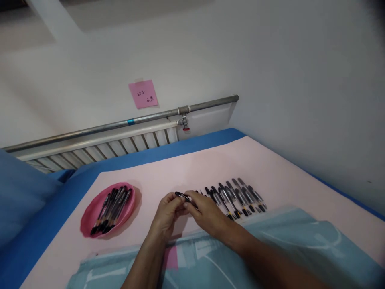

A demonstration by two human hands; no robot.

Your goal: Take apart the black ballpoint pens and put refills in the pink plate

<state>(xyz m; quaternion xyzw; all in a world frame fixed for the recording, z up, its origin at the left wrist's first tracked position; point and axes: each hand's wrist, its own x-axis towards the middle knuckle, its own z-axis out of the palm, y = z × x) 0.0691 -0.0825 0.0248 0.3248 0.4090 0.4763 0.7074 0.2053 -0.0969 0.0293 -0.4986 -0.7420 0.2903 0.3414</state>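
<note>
Both hands meet over the pink sheet (270, 164) and pinch one black pen (182, 196) between them. My left hand (167, 212) has its fingers closed on the pen's near part. My right hand (207, 212) is closed on the same pen from the right. Just right of my right hand, several black pens (237, 195) lie side by side in a row. To the left, a pink oval dish (90, 218) holds several more black pens (112, 208).
A light blue patterned cloth (285, 241) covers the near edge. Blue bedding (45, 212) surrounds the pink sheet. A radiator with a metal pipe (120, 124) runs along the wall behind, under a pink sticky note (143, 93).
</note>
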